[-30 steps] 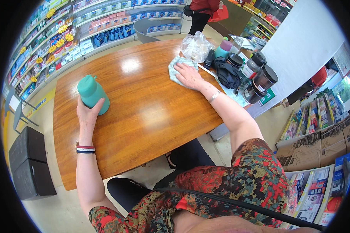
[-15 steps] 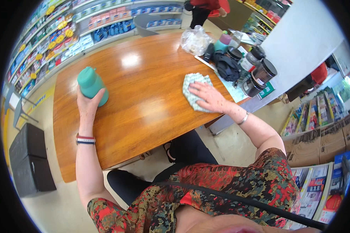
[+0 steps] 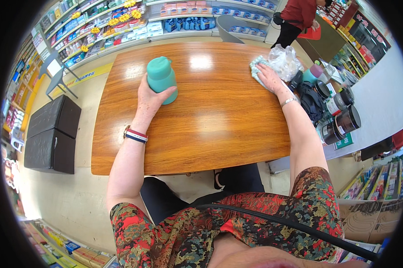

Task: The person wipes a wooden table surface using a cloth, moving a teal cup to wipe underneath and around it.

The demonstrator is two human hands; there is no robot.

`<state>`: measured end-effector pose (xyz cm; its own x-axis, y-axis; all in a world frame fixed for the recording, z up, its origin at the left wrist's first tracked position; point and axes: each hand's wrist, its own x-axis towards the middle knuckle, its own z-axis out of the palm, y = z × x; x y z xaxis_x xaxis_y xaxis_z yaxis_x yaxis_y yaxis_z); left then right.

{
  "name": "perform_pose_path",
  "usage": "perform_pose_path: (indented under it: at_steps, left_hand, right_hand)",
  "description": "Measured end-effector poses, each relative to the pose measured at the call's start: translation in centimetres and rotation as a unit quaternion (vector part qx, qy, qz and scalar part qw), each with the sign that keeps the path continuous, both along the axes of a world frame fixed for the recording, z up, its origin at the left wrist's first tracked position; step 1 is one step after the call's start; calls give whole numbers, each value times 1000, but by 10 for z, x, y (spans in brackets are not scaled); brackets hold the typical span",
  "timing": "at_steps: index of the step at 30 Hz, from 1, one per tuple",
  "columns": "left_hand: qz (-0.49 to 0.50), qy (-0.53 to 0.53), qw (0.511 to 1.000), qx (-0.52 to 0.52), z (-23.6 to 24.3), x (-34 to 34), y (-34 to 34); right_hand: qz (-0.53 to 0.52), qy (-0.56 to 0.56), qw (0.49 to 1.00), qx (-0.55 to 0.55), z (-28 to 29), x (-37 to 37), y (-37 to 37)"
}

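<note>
My left hand (image 3: pixel 149 97) grips a teal bottle (image 3: pixel 161 78) that stands upright on the wooden table (image 3: pixel 210 129), left of the middle. My right hand (image 3: pixel 269 77) lies flat on a light blue cloth (image 3: pixel 256 69) pressed to the table near its far right corner. A wristband sits on my left wrist and a thin bracelet on my right.
A crumpled clear plastic bag (image 3: pixel 283 59) lies just beyond the cloth. Dark bags, a teal cup and metal canisters (image 3: pixel 340 123) crowd the counter to the right. Two black cases (image 3: pixel 52 134) stand on the floor at left. Shop shelves line the back, where a person in red (image 3: pixel 295 20) stands.
My right hand has slid the cloth from the table's near right side back to the far right corner. The left hand still holds the bottle in place.
</note>
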<state>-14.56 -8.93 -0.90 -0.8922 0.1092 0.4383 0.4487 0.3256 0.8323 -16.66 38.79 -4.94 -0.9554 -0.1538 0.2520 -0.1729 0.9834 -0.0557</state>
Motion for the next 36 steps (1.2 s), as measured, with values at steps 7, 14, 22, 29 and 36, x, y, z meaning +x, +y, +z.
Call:
perform_pose_path:
  at_steps: [7,14,22,29,36]
  left_hand:
    - [5,6,1000,-24,-3,-5,-1]
    - [7,21,999,-36,-1,-4,0]
    - [15,31,999,-25,-9,-7,-2]
    - [-61,27,994,86,-26,-23,-9]
    - [-44,27,998,35,-16,-13,-4]
  right_hand:
    - [-105,-16,994,28,-5,-49,-38]
    - [170,7,984,58,8,15,-171]
    - [357,-68,931,-17,43,197,-184]
    - [136,-16,990,-39,26,196,-50]
    - [66,-12,997,-24,14,118,-32]
